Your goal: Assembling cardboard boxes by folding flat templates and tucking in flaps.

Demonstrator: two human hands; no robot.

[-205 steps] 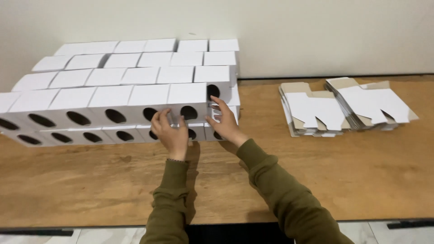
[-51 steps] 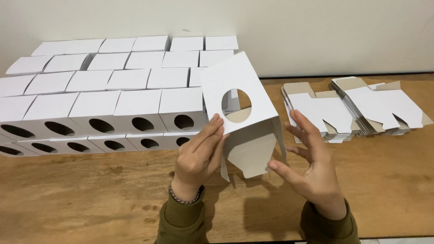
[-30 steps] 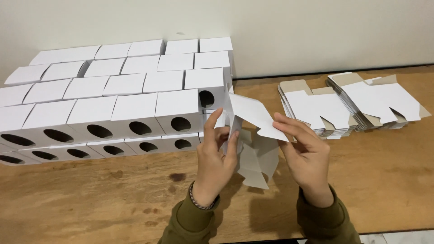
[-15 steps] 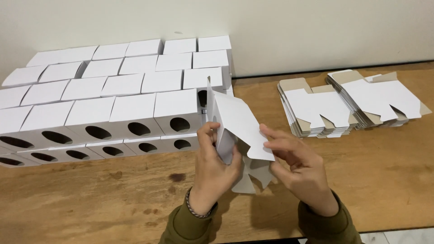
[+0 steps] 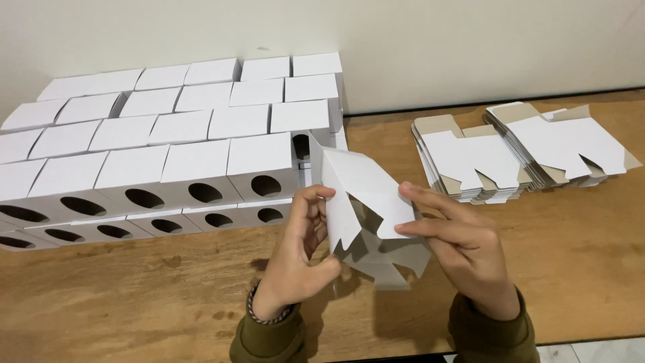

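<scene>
A partly folded white cardboard box point(image 5: 359, 195) is held above the wooden table point(image 5: 571, 249), its bottom flaps hanging loose. My left hand point(image 5: 299, 252) grips its left edge with thumb and fingers curled around a flap. My right hand point(image 5: 457, 245) pinches the right side, fingertips pressing on a white panel. Both sleeves are olive green, and a bead bracelet sits on the left wrist.
A stepped wall of finished white boxes with oval holes point(image 5: 168, 154) fills the left and back of the table, against a pale wall. Two stacks of flat box blanks point(image 5: 470, 161) point(image 5: 564, 144) lie at the right.
The box has been turned and its panels folded between my hands; it sits lower and more edge-on than half a second ago. Both hands stay on it.
</scene>
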